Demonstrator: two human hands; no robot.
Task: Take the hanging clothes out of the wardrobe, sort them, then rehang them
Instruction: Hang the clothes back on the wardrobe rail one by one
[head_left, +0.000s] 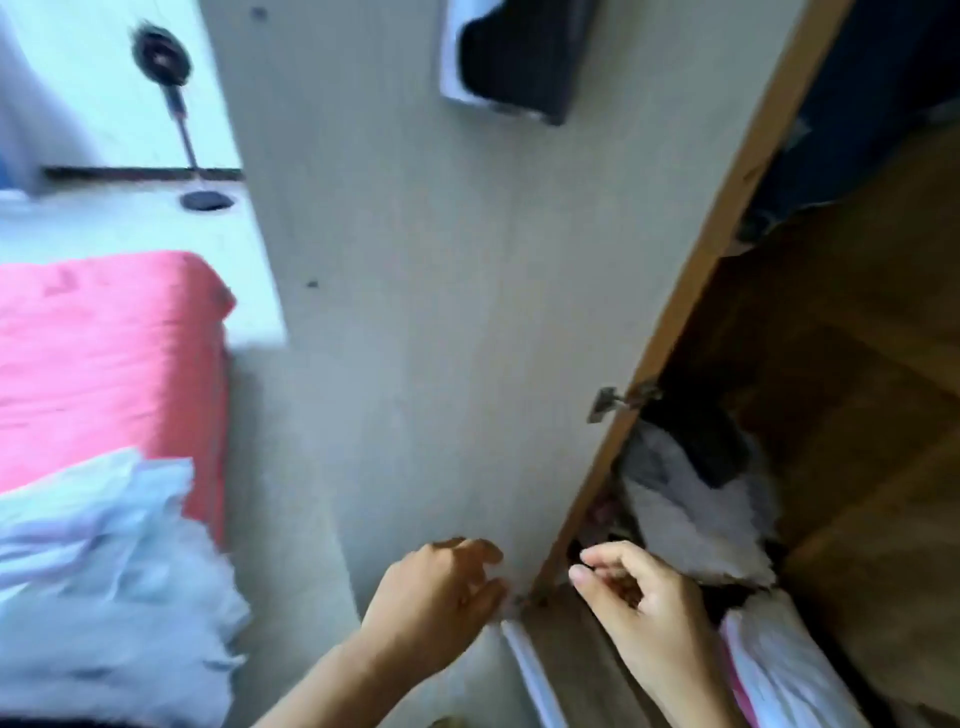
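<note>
The pale wardrobe door (426, 291) stands open in the middle of the view, with the wooden wardrobe interior (857, 389) to its right. Dark clothes (883, 130) hang at the top right inside. A heap of white and grey garments (691, 514) lies low in the wardrobe. My left hand (436, 597) is by the door's bottom edge, fingers loosely curled and holding nothing. My right hand (639, 597) reaches toward the heap, thumb and fingers loosely bent, with nothing visibly held. The frame is blurred.
A bed with a pink cover (104, 353) is on the left, with a pile of white fabric (104, 571) at its near end. A fan (166, 62) stands by the far wall. A dark pouch (519, 57) hangs on the door.
</note>
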